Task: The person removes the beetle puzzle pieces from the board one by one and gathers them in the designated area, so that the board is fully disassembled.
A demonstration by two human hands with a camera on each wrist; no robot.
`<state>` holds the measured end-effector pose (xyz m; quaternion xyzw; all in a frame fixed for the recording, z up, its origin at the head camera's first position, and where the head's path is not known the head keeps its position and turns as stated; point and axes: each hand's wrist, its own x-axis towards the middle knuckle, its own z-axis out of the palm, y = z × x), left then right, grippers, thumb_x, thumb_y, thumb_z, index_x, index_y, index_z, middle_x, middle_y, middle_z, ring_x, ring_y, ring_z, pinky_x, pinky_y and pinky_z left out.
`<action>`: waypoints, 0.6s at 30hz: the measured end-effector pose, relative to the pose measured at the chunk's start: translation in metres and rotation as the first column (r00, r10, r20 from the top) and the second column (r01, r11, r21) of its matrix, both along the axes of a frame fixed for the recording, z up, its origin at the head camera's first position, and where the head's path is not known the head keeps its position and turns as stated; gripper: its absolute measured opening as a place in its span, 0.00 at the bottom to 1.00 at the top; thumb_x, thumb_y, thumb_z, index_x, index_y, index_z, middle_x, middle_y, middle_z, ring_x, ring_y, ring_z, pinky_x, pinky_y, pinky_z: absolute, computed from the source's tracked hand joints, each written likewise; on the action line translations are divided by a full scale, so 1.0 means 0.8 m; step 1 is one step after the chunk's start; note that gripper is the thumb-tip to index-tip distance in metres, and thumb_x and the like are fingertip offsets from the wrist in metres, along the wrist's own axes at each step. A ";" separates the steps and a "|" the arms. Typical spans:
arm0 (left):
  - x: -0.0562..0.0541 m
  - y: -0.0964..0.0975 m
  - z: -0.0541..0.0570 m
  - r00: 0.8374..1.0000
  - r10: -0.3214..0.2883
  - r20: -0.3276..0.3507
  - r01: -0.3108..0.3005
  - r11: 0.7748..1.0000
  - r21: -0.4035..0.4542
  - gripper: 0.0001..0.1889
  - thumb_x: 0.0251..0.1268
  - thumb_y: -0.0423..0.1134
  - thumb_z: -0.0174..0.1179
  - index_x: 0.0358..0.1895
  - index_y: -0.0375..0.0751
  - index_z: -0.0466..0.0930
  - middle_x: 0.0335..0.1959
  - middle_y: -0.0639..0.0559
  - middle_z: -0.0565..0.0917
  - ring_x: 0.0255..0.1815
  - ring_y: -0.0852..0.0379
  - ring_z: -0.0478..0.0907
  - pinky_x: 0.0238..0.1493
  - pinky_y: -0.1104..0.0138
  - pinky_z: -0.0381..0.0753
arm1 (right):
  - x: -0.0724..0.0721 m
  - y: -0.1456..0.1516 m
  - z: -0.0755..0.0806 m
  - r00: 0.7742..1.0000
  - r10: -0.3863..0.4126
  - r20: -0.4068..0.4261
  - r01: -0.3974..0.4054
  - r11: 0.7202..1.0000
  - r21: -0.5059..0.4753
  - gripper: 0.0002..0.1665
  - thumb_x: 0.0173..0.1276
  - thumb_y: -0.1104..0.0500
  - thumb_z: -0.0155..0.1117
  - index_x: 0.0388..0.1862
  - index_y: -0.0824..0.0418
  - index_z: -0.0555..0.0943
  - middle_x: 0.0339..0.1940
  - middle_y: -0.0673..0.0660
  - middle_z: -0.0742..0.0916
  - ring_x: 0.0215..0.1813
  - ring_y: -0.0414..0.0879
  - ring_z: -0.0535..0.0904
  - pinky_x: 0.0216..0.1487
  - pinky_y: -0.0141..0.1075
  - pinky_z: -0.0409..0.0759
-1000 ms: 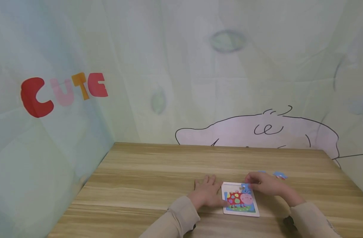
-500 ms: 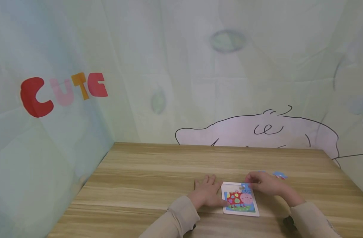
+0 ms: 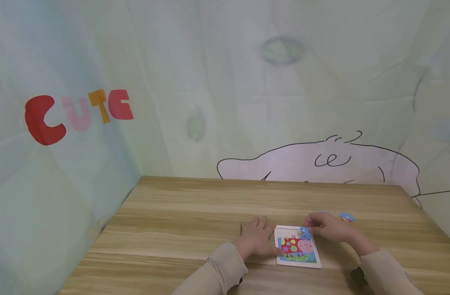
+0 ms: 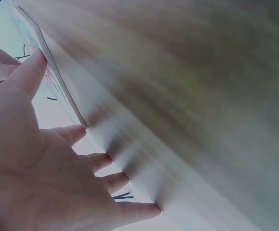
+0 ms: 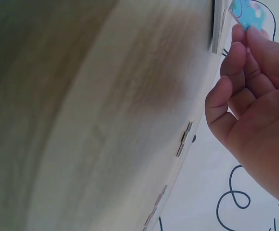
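Note:
A jigsaw puzzle (image 3: 296,250) in a white-edged tray lies on the table, its picture a spotted red ladybird-like figure with a pink face. My left hand (image 3: 258,241) is spread at its left side; the thumb (image 4: 32,72) reaches over the tray's edge and the other fingertips touch the table. At the upper right corner, my right hand (image 3: 331,228) pinches a blue puzzle piece (image 5: 247,13) between thumb and fingers. That piece is tilted above the tray in the right wrist view. Whether its lower edge touches the puzzle is hidden.
Beyond the right hand lies a loose blue puzzle piece (image 3: 347,216), with another piece (image 3: 324,212) partly hidden behind that hand. Both lie flat on the wooden table (image 3: 195,221). A printed cloth backdrop (image 3: 225,82) stands along the table's far and left sides.
Almost nothing differs: both hands and the tray keep their places. The right fingers and the piece may have shifted very slightly at the corner.

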<state>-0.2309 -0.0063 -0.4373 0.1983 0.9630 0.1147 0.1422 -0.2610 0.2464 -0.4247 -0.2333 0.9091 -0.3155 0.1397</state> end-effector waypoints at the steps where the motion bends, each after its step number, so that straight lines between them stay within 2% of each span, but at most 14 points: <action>1: 0.000 0.000 0.000 1.000 -0.001 0.000 0.001 1.000 0.002 0.45 0.54 0.71 0.58 0.73 0.53 0.62 0.76 0.45 0.56 0.76 0.40 0.50 0.68 0.34 0.48 | 0.000 0.000 0.000 1.000 -0.003 0.003 0.003 1.000 -0.003 0.03 0.67 0.66 0.60 0.38 0.61 0.77 0.36 0.50 0.82 0.41 0.45 0.75 0.44 0.41 0.76; 7: 0.002 -0.001 0.003 1.000 -0.002 -0.006 0.002 1.000 0.008 0.45 0.54 0.71 0.58 0.73 0.52 0.62 0.76 0.45 0.56 0.76 0.39 0.50 0.67 0.34 0.48 | -0.002 0.002 -0.003 0.999 -0.047 0.006 0.047 0.999 0.001 0.03 0.67 0.66 0.60 0.37 0.60 0.78 0.36 0.50 0.82 0.40 0.45 0.75 0.44 0.41 0.75; 18: 0.004 -0.001 0.005 1.000 -0.003 -0.018 0.003 1.000 -0.004 0.45 0.54 0.70 0.59 0.73 0.52 0.63 0.76 0.45 0.57 0.76 0.40 0.50 0.67 0.34 0.49 | -0.009 0.027 -0.007 0.996 -0.078 -0.051 0.077 0.997 -0.012 0.03 0.66 0.64 0.61 0.38 0.59 0.79 0.37 0.50 0.83 0.42 0.45 0.77 0.45 0.42 0.76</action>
